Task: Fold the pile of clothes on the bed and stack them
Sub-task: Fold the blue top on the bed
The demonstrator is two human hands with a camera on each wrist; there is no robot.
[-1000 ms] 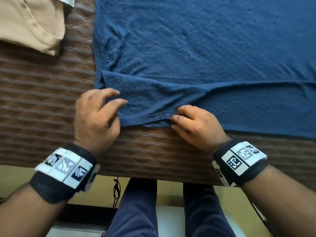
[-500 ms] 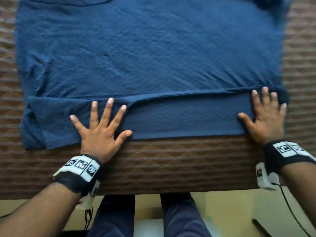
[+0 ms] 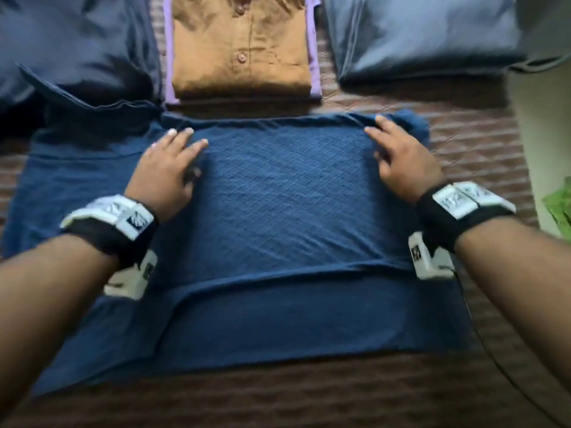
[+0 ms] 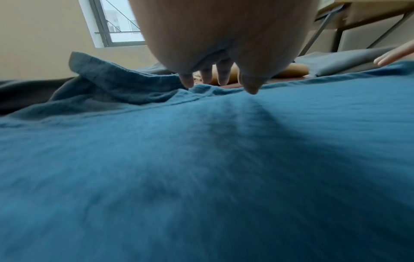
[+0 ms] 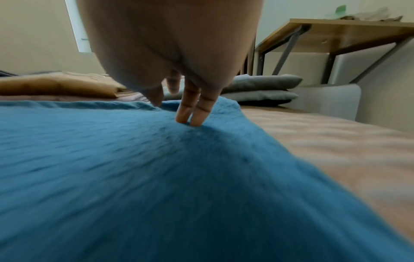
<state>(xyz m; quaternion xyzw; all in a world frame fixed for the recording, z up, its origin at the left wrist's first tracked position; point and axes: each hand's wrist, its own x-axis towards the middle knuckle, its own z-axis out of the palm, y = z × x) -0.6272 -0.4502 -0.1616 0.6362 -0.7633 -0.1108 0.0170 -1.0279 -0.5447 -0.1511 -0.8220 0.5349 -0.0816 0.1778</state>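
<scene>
A dark blue textured garment lies spread on the brown quilted bed, its near strip folded up over the body. My left hand lies on its far left part, fingers straight and reaching toward the far edge. My right hand rests at the far right corner, fingertips touching the cloth. Beyond the garment sits a folded brown button shirt on a folded lilac piece.
Grey-blue pillows lie at the far left and far right. The bed's right edge drops to the floor. A wooden desk stands beyond the bed, and something green lies at the right.
Both hands have moved from the folded near strip up to the far edge of the blue garment. The view has tilted up, so the folded stack and pillows now show.
</scene>
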